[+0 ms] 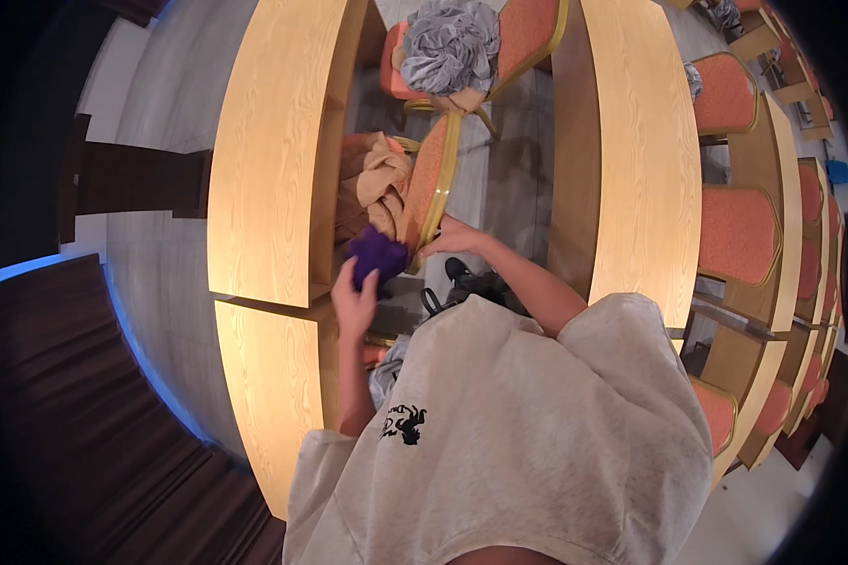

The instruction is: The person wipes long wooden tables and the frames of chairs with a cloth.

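In my left hand (357,296) is a bunched purple cloth (378,258), with thumb and fingers closed around its lower edge. The cloth is beside the near end of an orange upholstered chair back (427,180) with a gold frame. My right hand (456,236) grips the edge of that chair back; some of its fingers are hidden. On the chair's seat lies a heap of tan fabric (383,176), just beyond the purple cloth.
Wooden desks stand left (268,155) and right (643,155) of me. A farther chair (530,42) carries a grey fabric bundle (452,46). More grey fabric (389,371) lies near my left forearm. Rows of orange chairs (738,233) continue right. A dark pleated drape (78,381) is at left.
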`<state>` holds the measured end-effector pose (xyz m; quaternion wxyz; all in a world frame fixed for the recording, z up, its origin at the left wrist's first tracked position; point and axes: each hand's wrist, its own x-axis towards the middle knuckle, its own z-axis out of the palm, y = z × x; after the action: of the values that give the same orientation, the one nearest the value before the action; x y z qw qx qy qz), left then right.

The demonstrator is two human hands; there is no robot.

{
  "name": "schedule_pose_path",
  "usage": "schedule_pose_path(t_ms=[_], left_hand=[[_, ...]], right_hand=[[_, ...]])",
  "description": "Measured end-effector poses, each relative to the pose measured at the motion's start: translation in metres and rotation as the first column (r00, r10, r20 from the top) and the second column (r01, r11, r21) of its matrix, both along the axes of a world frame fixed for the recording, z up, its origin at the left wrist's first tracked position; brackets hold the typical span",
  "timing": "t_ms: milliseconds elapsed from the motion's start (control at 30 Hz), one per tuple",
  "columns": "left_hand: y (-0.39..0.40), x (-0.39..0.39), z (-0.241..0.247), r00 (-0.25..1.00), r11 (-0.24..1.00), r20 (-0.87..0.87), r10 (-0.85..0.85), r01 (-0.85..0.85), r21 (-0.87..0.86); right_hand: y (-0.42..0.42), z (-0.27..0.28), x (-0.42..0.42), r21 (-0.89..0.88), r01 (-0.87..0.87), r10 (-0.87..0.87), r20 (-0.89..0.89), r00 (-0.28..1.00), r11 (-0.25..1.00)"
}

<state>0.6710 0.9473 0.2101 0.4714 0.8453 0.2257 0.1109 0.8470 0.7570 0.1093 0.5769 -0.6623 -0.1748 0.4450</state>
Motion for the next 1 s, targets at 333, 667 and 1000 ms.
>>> schedule_pose_path(t_ms=[333,667,1000], left_hand=[[-0.087,0.078,-0.094,0.996,0.744,-0.007,-0.084,0.067,0.664],[-0.097,0.182,-0.018,0.978,0.911,-0.178,-0.109,0.170,0.376],[-0.074,0.054,-0.006,0.911,0.844,-0.391,0.130,0.105,0.526]], right_hand=[[-0.163,-0.046,0.005,-0.282,0.173,-0.232,-0.188,0.954,0.944],[-0.254,-0.074,0.069,-0.397,0.309,-0.327,0.023,0.945,0.864],[-0.261,-0.032,0.224,-0.371,0.258,-0.243,0.087,0.966,0.892]])
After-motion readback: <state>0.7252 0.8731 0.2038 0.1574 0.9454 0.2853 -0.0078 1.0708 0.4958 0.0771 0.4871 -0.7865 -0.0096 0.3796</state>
